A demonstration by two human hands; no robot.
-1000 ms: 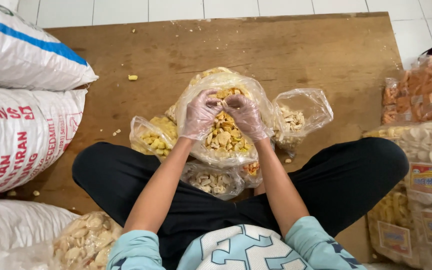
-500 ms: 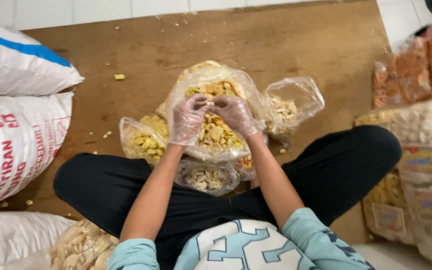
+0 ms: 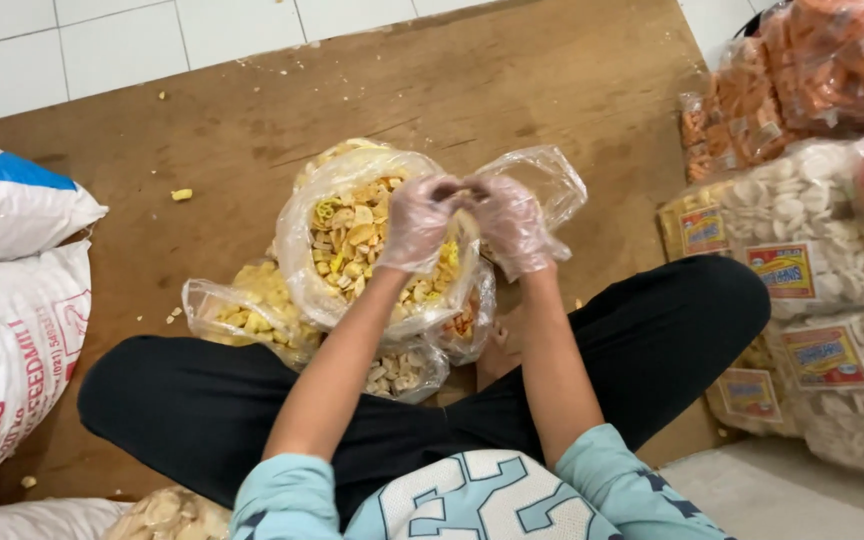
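I sit cross-legged on a brown wooden board. Both hands wear thin clear plastic gloves. My left hand and my right hand meet at the gathered mouth of a clear plastic bag of yellow and pale crackers, each pinching its plastic. The bag stands upright in front of my legs. Around it lie other clear bags of crackers: one at the left, one below near my knee, and a nearly empty one behind my right hand.
Large white woven sacks are stacked at the left. Sealed packs of white crackers and orange snacks pile up at the right. Crumbs dot the board. White floor tiles lie beyond the board's far edge.
The view has swung so the bag and hands now sit right of centre. Both hands stay together at the bag's mouth, working the plastic.
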